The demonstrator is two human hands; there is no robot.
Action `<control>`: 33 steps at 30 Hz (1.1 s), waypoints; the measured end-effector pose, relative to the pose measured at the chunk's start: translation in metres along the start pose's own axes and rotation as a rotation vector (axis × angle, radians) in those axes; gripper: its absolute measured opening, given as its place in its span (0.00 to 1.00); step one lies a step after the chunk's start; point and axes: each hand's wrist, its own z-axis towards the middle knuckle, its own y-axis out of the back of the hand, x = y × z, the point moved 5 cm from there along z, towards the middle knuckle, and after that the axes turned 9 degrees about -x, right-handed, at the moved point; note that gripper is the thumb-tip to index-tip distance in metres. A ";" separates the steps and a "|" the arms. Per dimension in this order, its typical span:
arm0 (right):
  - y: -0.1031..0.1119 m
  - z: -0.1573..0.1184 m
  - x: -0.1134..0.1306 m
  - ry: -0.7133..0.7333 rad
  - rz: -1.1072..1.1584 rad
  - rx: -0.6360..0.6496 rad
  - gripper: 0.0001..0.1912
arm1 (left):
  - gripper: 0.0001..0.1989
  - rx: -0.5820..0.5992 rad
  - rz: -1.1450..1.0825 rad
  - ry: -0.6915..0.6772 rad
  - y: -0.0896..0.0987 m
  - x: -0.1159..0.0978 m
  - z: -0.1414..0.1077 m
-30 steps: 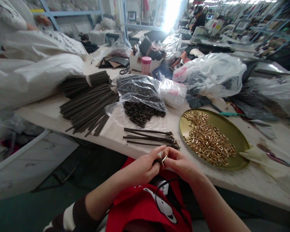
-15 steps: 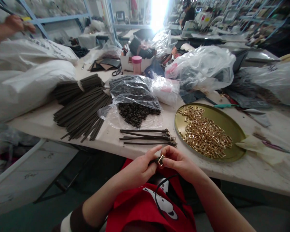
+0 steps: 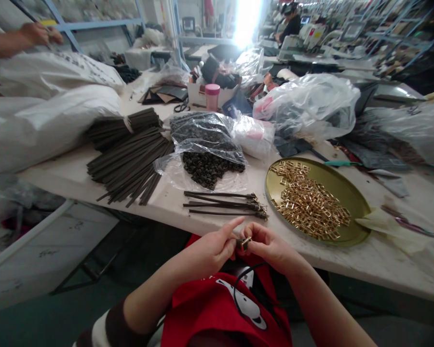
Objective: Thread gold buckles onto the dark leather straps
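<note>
Just off the table's front edge, my left hand (image 3: 217, 246) is closed on a dark strap (image 3: 239, 244), most of which my fingers hide. My right hand (image 3: 269, 245) pinches a small gold buckle (image 3: 246, 243) at the strap's end, and the two hands almost touch. Beyond them lie several dark straps (image 3: 220, 205) with gold buckles at their right ends. To the right, a round gold-coloured tray (image 3: 350, 197) carries a heap of gold buckles (image 3: 307, 202). A clear plastic bag (image 3: 206, 132) spills small black loops (image 3: 211, 171) behind the straps.
Bundles of dark strips (image 3: 130, 149) lie at the left beside white sacks (image 3: 54, 120). Further back are a pink-lidded jar (image 3: 212, 96), clear plastic bags (image 3: 311, 103) and scissors (image 3: 181, 107). Another person's hand (image 3: 39, 34) shows at the far left.
The gold buckle has turned between my fingers and sits slightly lower and to the right. Both hands stay together at the strap. The view has shifted a little.
</note>
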 end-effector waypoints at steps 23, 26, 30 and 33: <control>-0.020 -0.013 0.030 0.658 -1.074 -0.067 0.09 | 0.34 0.059 -0.347 0.120 -0.012 0.012 0.007; -0.022 -0.016 0.031 0.611 -1.152 -0.075 0.09 | 0.33 0.046 -0.304 0.109 -0.012 0.010 0.006; -0.024 -0.021 0.030 0.590 -1.081 -0.084 0.08 | 0.32 0.016 -0.311 0.085 -0.011 0.007 0.005; -0.022 -0.020 0.026 0.512 -0.904 -0.120 0.08 | 0.32 0.007 -0.345 0.079 -0.011 0.008 0.004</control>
